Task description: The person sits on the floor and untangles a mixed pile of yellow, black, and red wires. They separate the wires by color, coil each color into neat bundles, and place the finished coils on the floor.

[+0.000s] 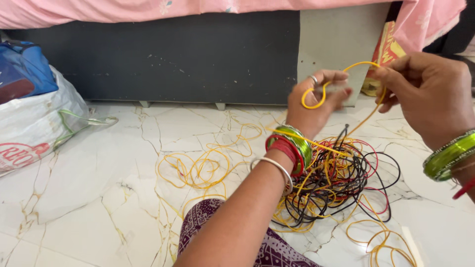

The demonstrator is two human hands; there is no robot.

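- Left hand (316, 96) and right hand (425, 91), upper right of frame, both pinch one yellow wire (346, 66) (looped between them).
- Below them, a tangled wire pile (341, 183) lies on the marble floor (99, 198).

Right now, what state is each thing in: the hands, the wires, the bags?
left hand: pinching the yellow wire
right hand: pinching the same wire
yellow wire: looped between both hands
wire pile: tangled on the floor
white sack: slumped on the floor
blue bag: resting on the sack
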